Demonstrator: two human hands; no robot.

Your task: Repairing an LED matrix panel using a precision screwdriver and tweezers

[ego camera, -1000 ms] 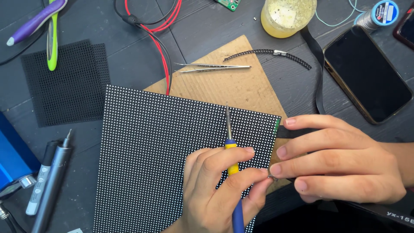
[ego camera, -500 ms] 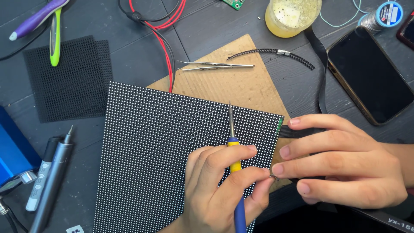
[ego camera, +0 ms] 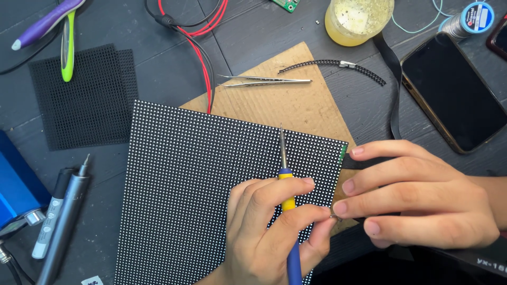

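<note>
On the dark counter (ego camera: 158, 68), left to right, we see:

Far left edge: a blue box (ego camera: 16, 184), and beside it a grey pen-shaped tool (ego camera: 66, 216) lying with its tip pointing up the frame.

Upper left: a purple and green handled tool (ego camera: 53, 26) above a black mesh square (ego camera: 84, 97) that lies flat.

Centre: we see a black dotted panel (ego camera: 200, 184) lying flat, its upper right part over a sheet of brown cardboard (ego camera: 301, 111).

On the cardboard: metal tweezers (ego camera: 264, 81) and a curved black ribbed strip (ego camera: 332, 66), apart from each other.

Top centre: red and black wires (ego camera: 203, 42) run down toward the panel's top edge.

Left hand (ego camera: 269, 237): our grip is closed around a yellow and blue screwdriver (ego camera: 287, 195), its shaft pointing up the frame over the panel; the tip appears to touch the panel's surface, though we cannot tell for sure.

Between the hands: a tiny dark part sits at the fingertips; we cannot tell what it is.

Right hand (ego camera: 417, 195): fingers stretched toward the panel's right edge, pinching that small part with the left thumb close by.

Upper right: a yellowish jar (ego camera: 359, 18), a black phone (ego camera: 454, 89) face up, and a solder spool (ego camera: 472, 16).
</note>
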